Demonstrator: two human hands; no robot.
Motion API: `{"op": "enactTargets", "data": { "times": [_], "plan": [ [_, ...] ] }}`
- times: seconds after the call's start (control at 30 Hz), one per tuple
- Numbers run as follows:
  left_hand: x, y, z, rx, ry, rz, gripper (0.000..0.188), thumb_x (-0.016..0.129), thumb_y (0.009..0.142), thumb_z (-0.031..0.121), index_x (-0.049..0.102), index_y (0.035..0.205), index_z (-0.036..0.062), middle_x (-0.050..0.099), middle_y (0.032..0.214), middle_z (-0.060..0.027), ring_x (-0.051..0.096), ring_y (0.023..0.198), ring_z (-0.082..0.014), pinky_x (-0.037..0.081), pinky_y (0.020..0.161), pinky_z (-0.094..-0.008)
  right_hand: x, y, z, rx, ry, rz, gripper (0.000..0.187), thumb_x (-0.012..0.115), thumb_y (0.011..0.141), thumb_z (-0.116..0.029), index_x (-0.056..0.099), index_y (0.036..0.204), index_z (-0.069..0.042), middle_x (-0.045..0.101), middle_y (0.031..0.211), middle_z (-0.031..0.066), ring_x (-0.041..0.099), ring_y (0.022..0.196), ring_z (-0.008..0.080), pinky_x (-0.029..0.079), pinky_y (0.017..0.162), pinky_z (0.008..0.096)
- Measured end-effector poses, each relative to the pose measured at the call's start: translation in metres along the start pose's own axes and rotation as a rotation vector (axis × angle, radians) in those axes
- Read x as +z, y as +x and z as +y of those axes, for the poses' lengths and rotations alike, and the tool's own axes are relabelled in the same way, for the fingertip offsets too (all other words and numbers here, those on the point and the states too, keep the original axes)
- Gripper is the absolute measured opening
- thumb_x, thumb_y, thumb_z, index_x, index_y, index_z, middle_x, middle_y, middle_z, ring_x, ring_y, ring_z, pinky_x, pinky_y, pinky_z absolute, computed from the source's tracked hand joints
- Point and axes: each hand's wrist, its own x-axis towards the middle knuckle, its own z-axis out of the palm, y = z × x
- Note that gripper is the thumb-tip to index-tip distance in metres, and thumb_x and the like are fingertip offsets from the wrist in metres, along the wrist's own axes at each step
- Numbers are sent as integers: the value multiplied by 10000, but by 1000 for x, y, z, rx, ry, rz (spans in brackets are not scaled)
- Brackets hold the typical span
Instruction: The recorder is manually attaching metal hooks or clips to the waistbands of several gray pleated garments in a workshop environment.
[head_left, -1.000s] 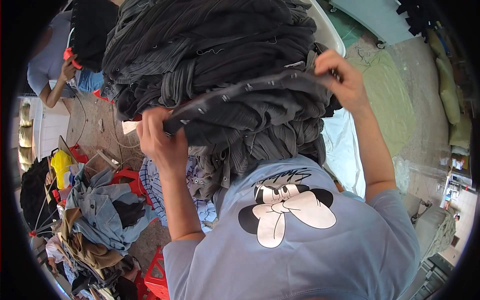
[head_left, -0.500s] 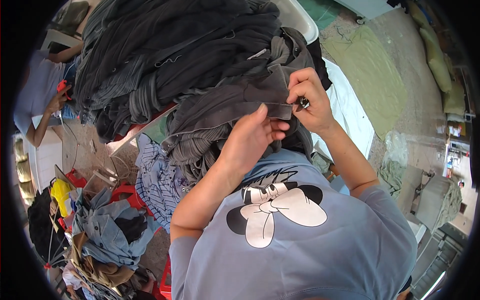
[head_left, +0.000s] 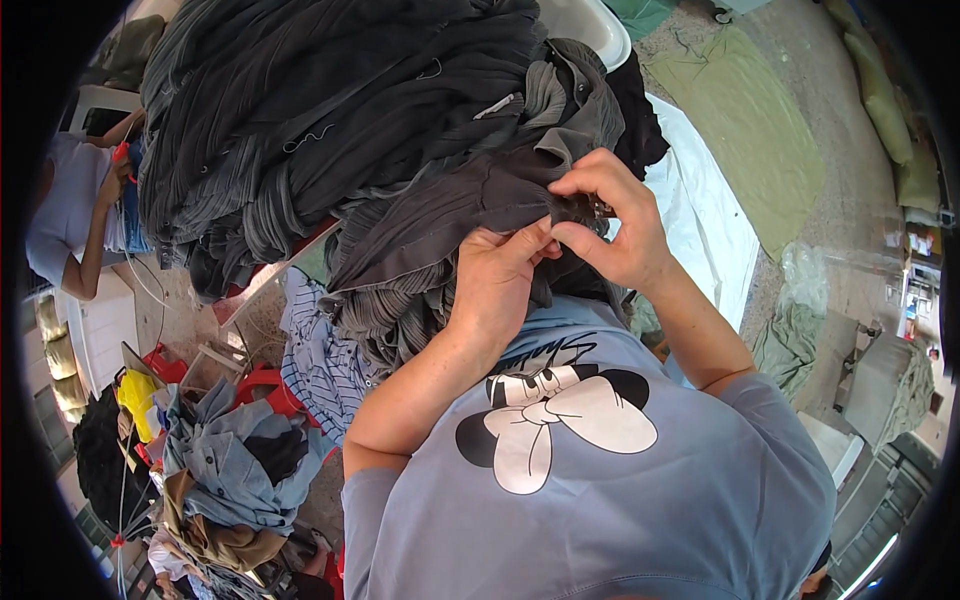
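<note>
A dark grey garment (head_left: pixel 430 225) lies spread in front of me, one seamed edge drawn up between both hands. My left hand (head_left: pixel 500 275) is closed on that edge, thumb and fingers pinching it. Right beside it, my right hand (head_left: pixel 625 220) curls its index finger and thumb around the same edge. A small dark metal tool (head_left: pixel 598 207), seemingly thread snips, sits inside the right hand, mostly covered by the fingers. Beyond the hands rises a heap of similar dark ribbed garments (head_left: pixel 340 110), some with loose pale threads.
A white tub (head_left: pixel 600 35) stands behind the heap. Blue striped cloth (head_left: pixel 325 340) hangs at my left, near denim clothes (head_left: pixel 235 455) on red stools. Another person (head_left: pixel 85 205) works at the far left. White sheeting (head_left: pixel 700 200) and a green cloth (head_left: pixel 750 130) lie to the right.
My left hand has gone from loosely open fingers to a pinch on the garment edge. My right hand has shifted slightly, its thumb now near the left fingertips.
</note>
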Motion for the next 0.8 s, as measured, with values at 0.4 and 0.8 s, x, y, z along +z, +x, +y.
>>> {"op": "enactTargets", "data": {
  "times": [0.4,0.8],
  "plan": [
    [-11,2,4,62,-216,-45,219,601,1025,237,667,1134,59,676,1020,-28,576,930,-137,454,829,-320,-6,-4,2,509,431,110,128,660,947,-38,692,1066,-2,625,842,-37,515,709,19,401,630,188],
    [-5,-3,9,142,-106,22,263,638,986,112,659,1235,30,688,1204,-70,623,1071,-163,494,878,-315,-1,2,-7,-19,-399,130,299,723,874,-102,598,1139,-40,611,946,114,642,776,293,517,655,372]
  ]
}}
